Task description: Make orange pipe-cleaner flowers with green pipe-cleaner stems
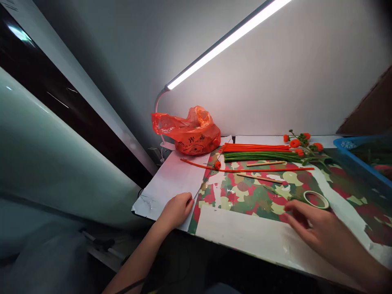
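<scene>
Left hand (177,210) pinched, fingertips apparently closed on thin dark wire (211,173) slanting up past small fluffy orange flower (217,165). Right hand (324,228) half open, nothing visible in grip, beside ring-shaped roll of green tape (326,203). Beyond: bundled fuzzy orange-red stems (257,148), green stems (260,156), slim round wooden sticks (266,163). Crinkled red plastic bag (197,141) at back. Hands well apart, flat white paper (241,228) between, along front edge of desk (232,246).
</scene>
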A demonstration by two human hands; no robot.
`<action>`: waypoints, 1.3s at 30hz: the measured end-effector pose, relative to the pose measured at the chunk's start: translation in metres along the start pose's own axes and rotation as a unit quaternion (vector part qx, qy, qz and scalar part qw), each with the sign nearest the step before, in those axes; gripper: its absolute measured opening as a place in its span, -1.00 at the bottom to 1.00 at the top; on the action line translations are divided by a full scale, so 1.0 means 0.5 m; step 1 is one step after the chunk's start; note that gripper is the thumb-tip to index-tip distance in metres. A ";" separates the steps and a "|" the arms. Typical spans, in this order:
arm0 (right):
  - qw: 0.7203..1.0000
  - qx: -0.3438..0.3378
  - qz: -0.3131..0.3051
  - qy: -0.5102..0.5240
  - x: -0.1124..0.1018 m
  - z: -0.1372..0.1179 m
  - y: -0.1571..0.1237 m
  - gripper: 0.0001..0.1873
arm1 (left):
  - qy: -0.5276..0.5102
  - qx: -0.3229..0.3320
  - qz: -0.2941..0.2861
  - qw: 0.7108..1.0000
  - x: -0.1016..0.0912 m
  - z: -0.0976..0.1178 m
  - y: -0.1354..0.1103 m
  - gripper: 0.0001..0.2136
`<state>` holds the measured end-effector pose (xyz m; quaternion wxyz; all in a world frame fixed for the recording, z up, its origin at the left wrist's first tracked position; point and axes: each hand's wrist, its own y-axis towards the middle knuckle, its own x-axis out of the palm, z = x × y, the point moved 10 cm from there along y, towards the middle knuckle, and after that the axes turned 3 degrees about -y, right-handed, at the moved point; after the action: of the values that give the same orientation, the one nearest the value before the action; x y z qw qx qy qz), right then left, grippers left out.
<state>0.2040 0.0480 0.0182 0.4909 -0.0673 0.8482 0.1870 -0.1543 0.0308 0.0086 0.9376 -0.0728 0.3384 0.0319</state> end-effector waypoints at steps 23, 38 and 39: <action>0.907 -0.155 0.247 0.304 -0.119 -0.324 0.057 -0.89 | -0.574 -0.055 -0.057 0.815 0.157 0.286 -0.043 -0.74; 0.983 -0.100 0.108 0.113 -0.067 -0.069 0.085 -0.57 | 0.226 0.152 -0.002 0.962 0.039 0.046 0.026 -0.77; 0.986 -0.076 0.107 0.103 -0.070 -0.044 0.094 -0.54 | 0.258 0.150 -0.006 0.954 0.025 0.027 0.029 -0.78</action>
<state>0.1900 0.0804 0.0700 0.3714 -0.0327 0.8799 0.2946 -0.1378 0.0473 0.0090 0.8188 0.0613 0.5691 -0.0445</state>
